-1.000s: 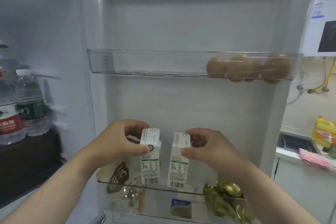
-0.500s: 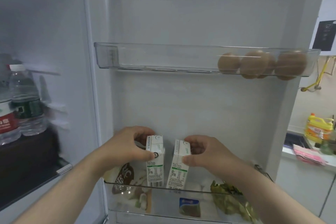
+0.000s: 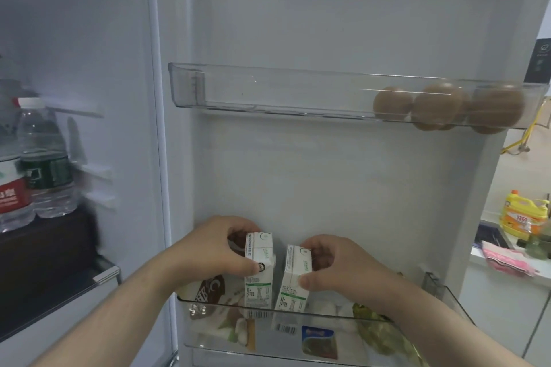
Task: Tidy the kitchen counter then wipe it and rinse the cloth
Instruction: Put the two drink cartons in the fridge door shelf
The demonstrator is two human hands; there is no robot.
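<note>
Progress: tidying stage; wiping and rinsing judged not begun, pink cloth (image 3: 507, 261) lies on surface (image 3: 479, 260) at 3 o'clock | hands: left hand (image 3: 217, 250) grips left carton (image 3: 258, 274), right hand (image 3: 337, 271) grips right carton (image 3: 293, 283) | place: inside lower door bin (image 3: 328, 315), 6 o'clock | axis: both vertical, tops up, right carton slightly tilted

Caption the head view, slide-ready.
Left hand grips the left carton, right hand the right carton, in the fridge's lower door bin; eggs above.
</note>
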